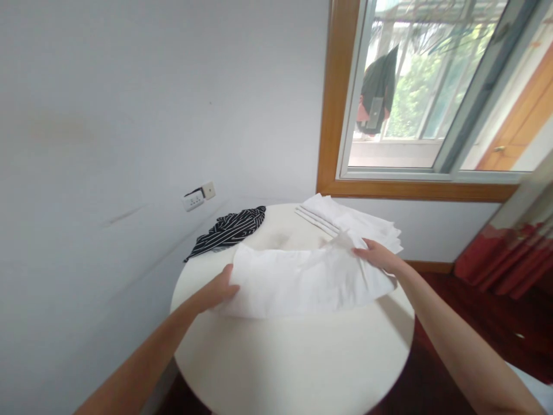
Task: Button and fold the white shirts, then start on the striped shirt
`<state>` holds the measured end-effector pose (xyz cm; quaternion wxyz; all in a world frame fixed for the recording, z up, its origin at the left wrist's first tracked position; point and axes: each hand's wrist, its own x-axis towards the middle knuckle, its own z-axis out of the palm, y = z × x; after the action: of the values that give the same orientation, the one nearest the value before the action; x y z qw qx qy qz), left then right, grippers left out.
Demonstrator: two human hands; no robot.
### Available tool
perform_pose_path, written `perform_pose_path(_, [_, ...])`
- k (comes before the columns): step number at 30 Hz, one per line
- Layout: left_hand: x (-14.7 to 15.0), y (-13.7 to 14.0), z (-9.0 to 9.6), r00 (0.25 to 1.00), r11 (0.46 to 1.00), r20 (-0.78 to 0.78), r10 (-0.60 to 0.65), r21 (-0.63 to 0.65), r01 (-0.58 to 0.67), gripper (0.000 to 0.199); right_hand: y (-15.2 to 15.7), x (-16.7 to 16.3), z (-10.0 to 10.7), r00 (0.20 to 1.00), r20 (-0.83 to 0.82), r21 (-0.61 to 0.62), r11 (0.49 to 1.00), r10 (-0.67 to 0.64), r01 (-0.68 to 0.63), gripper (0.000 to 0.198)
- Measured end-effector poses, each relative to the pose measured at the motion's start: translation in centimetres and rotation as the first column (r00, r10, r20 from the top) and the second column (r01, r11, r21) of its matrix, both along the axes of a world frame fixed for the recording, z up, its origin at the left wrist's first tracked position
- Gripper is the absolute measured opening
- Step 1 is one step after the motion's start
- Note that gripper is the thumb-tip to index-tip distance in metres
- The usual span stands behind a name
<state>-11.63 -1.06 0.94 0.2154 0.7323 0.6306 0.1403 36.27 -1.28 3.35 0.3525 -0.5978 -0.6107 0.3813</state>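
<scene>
A white cloth (294, 282) stretches between my two hands above the round white table (276, 363). My left hand (222, 288) pinches its left end, the thumb lying over the fabric. At the other end, my right hand (378, 253) grips the cloth near its upper right part, which is bunched and lifted a little. Just behind my right hand lies a stack of folded white cloths (345, 216). A crumpled black cloth with white stripes (235, 227) rests at the table's back left edge.
A pale wall stands behind and to the left, with a power socket (193, 200) on it. To the right is a wood-framed window (339, 187). A red and cream curtain (496, 259) hangs at the far right above a dark red floor.
</scene>
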Motion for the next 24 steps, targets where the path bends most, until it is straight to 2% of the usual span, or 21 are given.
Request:
perform_pose_path(4, [1.0, -2.9, 0.5, 0.966, 0.973, 0.205, -0.159, -0.132, 0.189, 0.072, -3.6, 1.7, 3.1, 0.998, -0.069, -0.032, 0.999, 0.008, -0.01, 0.044])
perform_pose_path(6, [1.9, -3.0, 1.1, 0.952, 0.963, 0.222, -0.211, -0.119, 0.241, 0.072, -4.6, 2.4, 4.7, 0.995, -0.097, -0.026, 0.999, -0.023, 0.02, 0.044])
perform_pose_path(8, [3.1, -2.0, 2.3, 0.949, 0.962, 0.18, -0.26, -0.042, 0.271, 0.07, -4.7, 3.1, 6.1, 0.99, -0.12, 0.003, 0.997, -0.07, 0.071, 0.045])
perform_pose_path(11, [5.7, 1.2, 4.9, 0.934, 0.934, 0.085, -0.347, 0.123, 0.336, 0.066, -3.7, 4.5, 7.0, 0.972, -0.175, 0.074, 0.982, -0.156, 0.171, 0.043])
perform_pose_path(13, [7.7, 3.9, 6.9, 0.956, 0.938, 0.007, -0.294, 0.192, 0.287, 0.066, -2.5, 5.8, 7.1, 0.947, -0.226, 0.134, 0.956, -0.226, 0.26, 0.04])
perform_pose_path(16, [11.0, 8.1, 9.6, 0.967, 0.927, -0.059, -0.25, 0.275, 0.256, 0.067, -0.6, 7.8, 6.9, 0.892, -0.299, 0.226, 0.883, -0.339, 0.411, 0.036])
perform_pose_path(18, [13.2, 10.9, 11.0, 0.948, 0.887, -0.101, -0.301, 0.335, 0.317, 0.064, 0.5, 9.2, 6.9, 0.859, -0.339, 0.273, 0.834, -0.383, 0.479, 0.035])
perform_pose_path(21, [16.5, 15.1, 12.8, 0.902, 0.829, -0.176, -0.393, 0.356, 0.431, 0.061, 2.1, 11.2, 6.9, 0.835, -0.356, 0.289, 0.8, -0.42, 0.526, 0.034])
perform_pose_path(24, [19.9, 19.1, 14.3, 0.902, 0.835, -0.264, -0.341, 0.355, 0.42, 0.059, 3.6, 12.7, 6.5, 0.818, -0.286, 0.312, 0.758, -0.5, 0.573, 0.033])
